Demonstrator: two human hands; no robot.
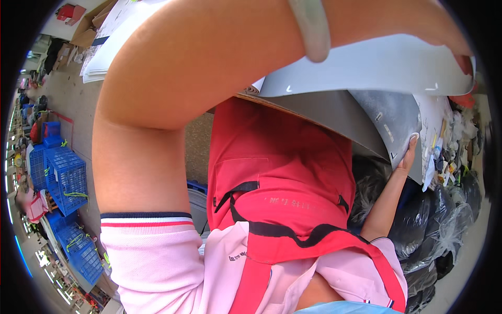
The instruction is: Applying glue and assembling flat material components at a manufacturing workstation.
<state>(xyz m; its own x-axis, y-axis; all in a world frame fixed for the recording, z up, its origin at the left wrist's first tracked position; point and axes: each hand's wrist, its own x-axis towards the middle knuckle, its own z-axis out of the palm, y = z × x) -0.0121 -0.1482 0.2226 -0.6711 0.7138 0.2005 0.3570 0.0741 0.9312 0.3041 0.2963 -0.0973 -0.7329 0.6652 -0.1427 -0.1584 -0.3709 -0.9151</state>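
1. White sheet (366, 68): large, curved, held above the red apron (277, 172).
2. Left hand (439, 26): on the sheet's top edge, fingers curled over its far corner.
3. Right hand (408, 154): beneath the sheet, fingers straight, pressing its grey underside.
4. Blue crates (65, 180): well left of the apron.

Head camera, looking down, close on torso

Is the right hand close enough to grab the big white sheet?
Yes, it looks so. The right hand already has its fingertips on the lower edge of the big white sheet, with nothing between them. The left hand presses on the same sheet near its far edge.
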